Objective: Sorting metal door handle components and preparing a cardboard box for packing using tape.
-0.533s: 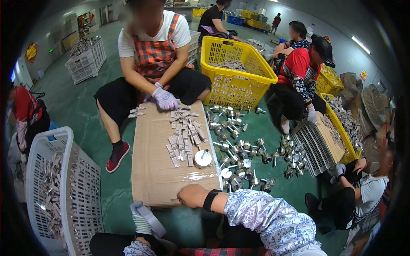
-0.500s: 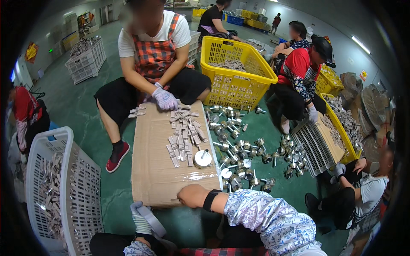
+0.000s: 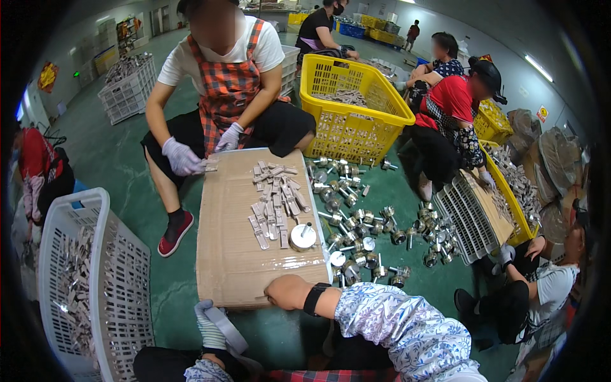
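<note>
A roll of tape (image 3: 229,331) is in my left hand (image 3: 209,323), which wears a striped glove and is closed around it just below the cardboard's near edge. Bare, with a black band at the wrist, my right hand (image 3: 287,291) rests at the near edge of the cardboard sheet (image 3: 229,223). Its fingers are curled together; what they pinch, if anything, is too small to make out. Farther up the cardboard lie a pile of beige-grey clip-like pieces (image 3: 275,202) and a round metal part with a shaft (image 3: 303,236).
Many metal parts with shafts (image 3: 356,223) lie on the green floor right of the cardboard. A white crate (image 3: 124,280) of pieces stands at left, a yellow crate (image 3: 356,127) beyond. Across from me sits a co-worker in a checked apron (image 3: 232,83); others work at right.
The co-worker's gloved hands have parted: one has moved left to the small pieces at the cardboard's far left corner, the other back toward the lap. My own hands stay put.
</note>
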A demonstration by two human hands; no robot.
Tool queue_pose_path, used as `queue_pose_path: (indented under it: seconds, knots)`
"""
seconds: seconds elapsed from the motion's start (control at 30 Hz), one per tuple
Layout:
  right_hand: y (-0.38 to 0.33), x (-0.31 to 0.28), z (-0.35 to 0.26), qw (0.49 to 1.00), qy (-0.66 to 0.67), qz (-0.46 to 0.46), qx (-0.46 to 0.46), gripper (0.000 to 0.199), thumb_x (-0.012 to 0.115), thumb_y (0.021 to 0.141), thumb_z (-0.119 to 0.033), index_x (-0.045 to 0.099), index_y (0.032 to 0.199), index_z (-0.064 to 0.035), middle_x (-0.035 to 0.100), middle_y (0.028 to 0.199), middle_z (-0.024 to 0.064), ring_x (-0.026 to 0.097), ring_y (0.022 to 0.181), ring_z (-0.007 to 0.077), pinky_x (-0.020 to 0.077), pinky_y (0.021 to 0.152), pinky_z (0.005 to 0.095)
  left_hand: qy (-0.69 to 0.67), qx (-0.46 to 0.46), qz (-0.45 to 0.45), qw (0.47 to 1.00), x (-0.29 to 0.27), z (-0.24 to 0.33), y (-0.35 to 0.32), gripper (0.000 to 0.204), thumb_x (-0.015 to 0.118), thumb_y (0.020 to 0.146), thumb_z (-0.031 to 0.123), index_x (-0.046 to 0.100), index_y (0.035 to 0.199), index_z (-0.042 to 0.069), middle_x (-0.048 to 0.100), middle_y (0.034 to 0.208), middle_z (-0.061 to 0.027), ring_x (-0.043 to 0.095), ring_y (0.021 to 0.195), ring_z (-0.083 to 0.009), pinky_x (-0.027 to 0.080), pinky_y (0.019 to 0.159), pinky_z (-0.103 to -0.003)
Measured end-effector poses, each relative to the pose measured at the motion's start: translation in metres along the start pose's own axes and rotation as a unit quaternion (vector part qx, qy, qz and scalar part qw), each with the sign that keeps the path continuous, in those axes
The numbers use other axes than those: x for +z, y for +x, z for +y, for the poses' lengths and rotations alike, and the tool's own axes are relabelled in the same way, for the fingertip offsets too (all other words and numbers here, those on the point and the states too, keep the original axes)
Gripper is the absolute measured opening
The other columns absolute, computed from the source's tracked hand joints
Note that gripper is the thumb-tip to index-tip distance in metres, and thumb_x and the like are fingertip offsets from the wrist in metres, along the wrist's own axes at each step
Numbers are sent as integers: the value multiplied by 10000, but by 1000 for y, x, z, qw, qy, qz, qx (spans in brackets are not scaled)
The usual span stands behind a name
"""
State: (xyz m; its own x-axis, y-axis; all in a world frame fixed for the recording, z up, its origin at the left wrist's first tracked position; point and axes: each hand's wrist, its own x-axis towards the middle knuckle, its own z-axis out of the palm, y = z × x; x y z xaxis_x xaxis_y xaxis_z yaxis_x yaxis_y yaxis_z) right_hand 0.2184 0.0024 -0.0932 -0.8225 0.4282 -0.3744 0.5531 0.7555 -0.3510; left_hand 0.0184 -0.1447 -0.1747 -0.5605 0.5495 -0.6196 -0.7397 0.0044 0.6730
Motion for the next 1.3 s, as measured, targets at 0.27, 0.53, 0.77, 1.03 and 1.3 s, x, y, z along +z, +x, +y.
queue_pose_path:
  seconds: [0.27,0.53,0.77,1.03,1.3]
  knots:
    - [0,2,1,1000,7,10,2,145,607,749,-71,703,837,-6,676,884,205,663,849,361,529,723,429,8,11,3,1000,3,1,-5,243,670,689,280,547,838,132,513,774,-28,512,631,-176,450,573,-280]
    - [1,5,2,1000,2,10,-4,138,612,734,-60,700,820,4,674,864,210,663,835,364,530,709,430,6,9,6,1000,1,0,-4,229,668,695,283,551,831,141,501,760,-22,507,625,-172,445,569,-278]
    - [1,3,0,1000,5,16,-2,129,626,721,-55,702,813,-5,674,860,206,662,836,362,530,710,428,-9,7,-3,1000,-11,-5,8,243,666,689,276,550,848,134,501,831,-26,514,711,-186,453,627,-297]
    - [2,5,2,1000,5,14,-2,124,638,702,-45,703,799,-3,674,855,208,664,833,357,530,706,421,-8,12,0,1000,-6,-4,4,250,659,691,257,549,870,122,502,897,-34,516,798,-200,459,699,-315]
    - [2,5,2,1000,6,11,3,121,648,687,-41,703,787,-3,674,844,209,665,829,357,530,702,423,-12,10,0,1000,-12,-6,11,239,658,692,248,545,861,123,505,902,-38,514,804,-198,459,702,-316]
